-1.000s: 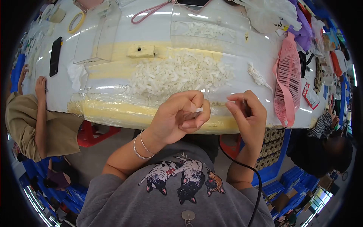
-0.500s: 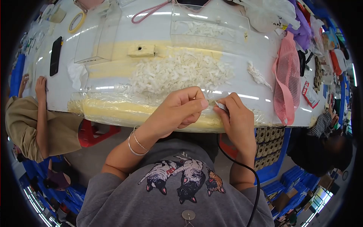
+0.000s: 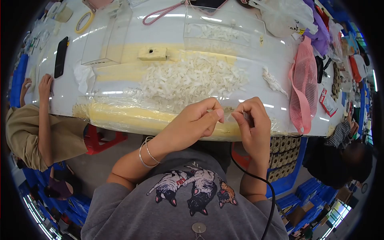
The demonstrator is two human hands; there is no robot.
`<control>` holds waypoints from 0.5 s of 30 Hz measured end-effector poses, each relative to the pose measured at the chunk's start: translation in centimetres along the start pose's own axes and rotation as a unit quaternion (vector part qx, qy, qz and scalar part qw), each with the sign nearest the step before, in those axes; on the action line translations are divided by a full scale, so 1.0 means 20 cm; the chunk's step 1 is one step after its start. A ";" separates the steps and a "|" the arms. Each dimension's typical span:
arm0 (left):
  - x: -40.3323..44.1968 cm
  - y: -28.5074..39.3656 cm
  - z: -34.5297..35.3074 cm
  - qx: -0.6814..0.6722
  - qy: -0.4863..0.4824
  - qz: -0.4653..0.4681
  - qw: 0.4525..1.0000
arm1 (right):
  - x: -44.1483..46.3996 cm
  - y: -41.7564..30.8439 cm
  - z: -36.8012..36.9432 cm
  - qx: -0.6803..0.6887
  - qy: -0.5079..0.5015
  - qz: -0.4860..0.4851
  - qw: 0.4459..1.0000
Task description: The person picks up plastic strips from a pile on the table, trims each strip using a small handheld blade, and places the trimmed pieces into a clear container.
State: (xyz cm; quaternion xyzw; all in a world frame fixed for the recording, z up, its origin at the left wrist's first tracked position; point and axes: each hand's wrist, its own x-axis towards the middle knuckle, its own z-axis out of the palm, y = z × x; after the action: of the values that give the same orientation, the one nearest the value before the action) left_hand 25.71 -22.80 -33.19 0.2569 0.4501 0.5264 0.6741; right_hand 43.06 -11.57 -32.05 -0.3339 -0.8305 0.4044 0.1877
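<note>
My left hand (image 3: 195,123) is held over the near edge of the table, thumb and forefinger pressed together in a pinch. Across a small gap, my right hand (image 3: 255,123) is also closed, its thumb against the curled forefinger. Whatever either hand holds is too small to make out. Just beyond them lies a loose pile of small white strips (image 3: 196,78). Below the hands, the yellow padded table edge (image 3: 132,117) is wrapped in clear film.
Past the pile stand a yellowish block with a hole (image 3: 154,54), a clear box (image 3: 224,30) with more strips, and another clear box (image 3: 106,44). A pink mesh bag (image 3: 305,88) lies right; a phone (image 3: 61,57) and a co-worker's hand (image 3: 45,85) are left.
My hands have drawn slightly apart. The right hand has turned, its fingers curling inward, and the left has dropped a little. The whole view has shifted slightly.
</note>
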 end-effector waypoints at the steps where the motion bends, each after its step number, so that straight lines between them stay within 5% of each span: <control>1: 0.00 0.00 0.01 -0.015 -0.012 0.000 1.000 | 0.00 0.00 0.01 0.038 0.015 -0.032 0.999; 7: 0.00 -0.03 0.05 -0.327 -0.147 -0.062 0.932 | -0.01 0.01 0.07 0.144 0.089 -0.145 0.975; 15: 0.00 -0.04 0.04 -0.307 -0.105 -0.010 0.946 | -0.02 -0.03 0.02 0.129 0.054 -0.163 0.977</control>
State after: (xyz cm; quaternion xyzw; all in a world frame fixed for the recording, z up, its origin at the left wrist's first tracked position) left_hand 26.81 -22.95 -33.35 0.0870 0.1960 0.6025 0.7688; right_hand 42.89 -12.34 -31.79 -0.1882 -0.8033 0.4537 0.3370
